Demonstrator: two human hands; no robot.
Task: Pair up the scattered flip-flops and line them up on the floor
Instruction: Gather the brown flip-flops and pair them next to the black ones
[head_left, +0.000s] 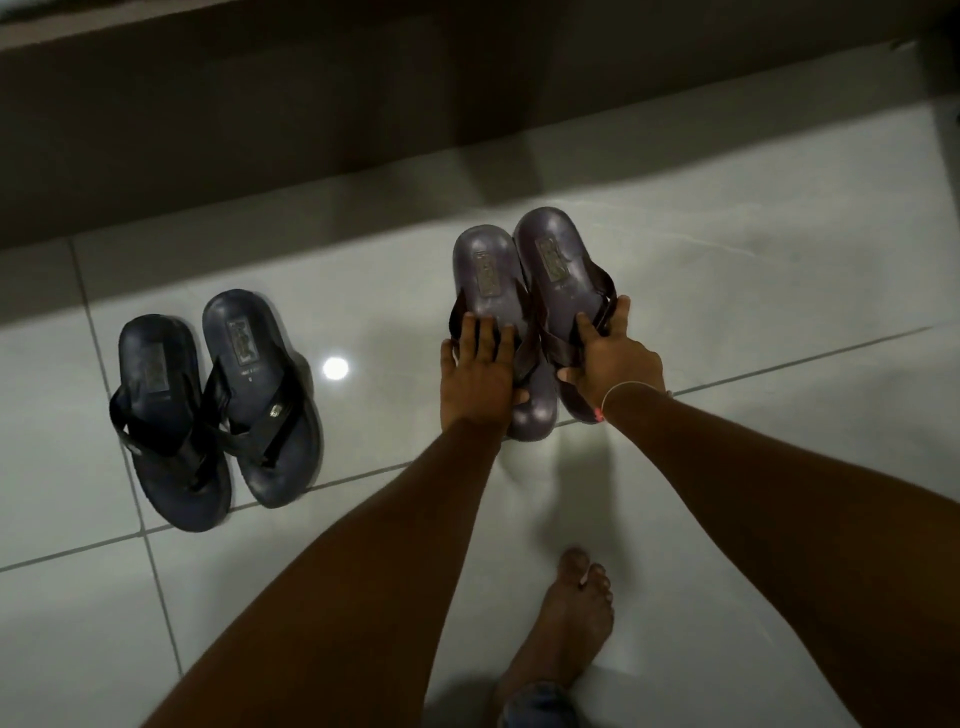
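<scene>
Brown flip-flop pair (524, 312) sat side by side on floor (727, 291) w/ left hand (475, 379) & right hand (613, 364) each grasping one; black pair (213, 405) apart.

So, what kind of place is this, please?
Probably indoors in a home, perhaps an entryway. The floor is glossy pale tile reflecting a ceiling light, a dark wall base runs along it, and a bare foot stands by two pairs of flip-flops.

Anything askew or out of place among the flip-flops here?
Slightly. In the black pair on the left, one flip-flop sits nearer the person than its mate. The brown pair, under the left hand and right hand, looks similarly staggered.
</scene>
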